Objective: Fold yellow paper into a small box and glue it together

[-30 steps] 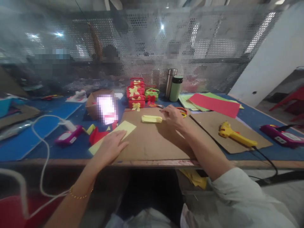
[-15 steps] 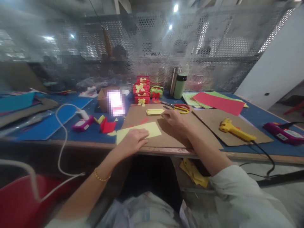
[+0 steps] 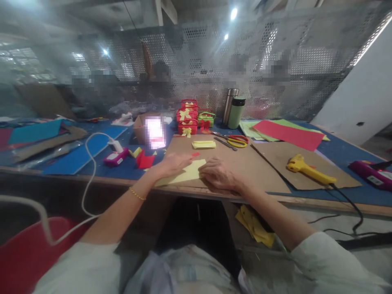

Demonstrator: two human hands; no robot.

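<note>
A sheet of pale yellow paper lies on the brown cardboard by the table's front edge. My left hand rests over its left part, fingers stretched toward the far edge. At the right end of the sheet, my right hand is closed on the paper's edge with curled fingers. Beyond the hands sits a folded strip of yellow paper. A small red scrap lies just past my left fingertips. Scissors with red and yellow handles lie farther back, beside a slim dark tool.
A yellow glue gun with a black cord rests on cardboard at right. Red gift boxes with bows, a green box and a green flask stand behind. A lit phone leans at left, near a purple power block.
My right hand has come back from beside the folded yellow strip to the right end of the sheet. My left hand has shifted toward the sheet's far edge. The view has turned slightly.
</note>
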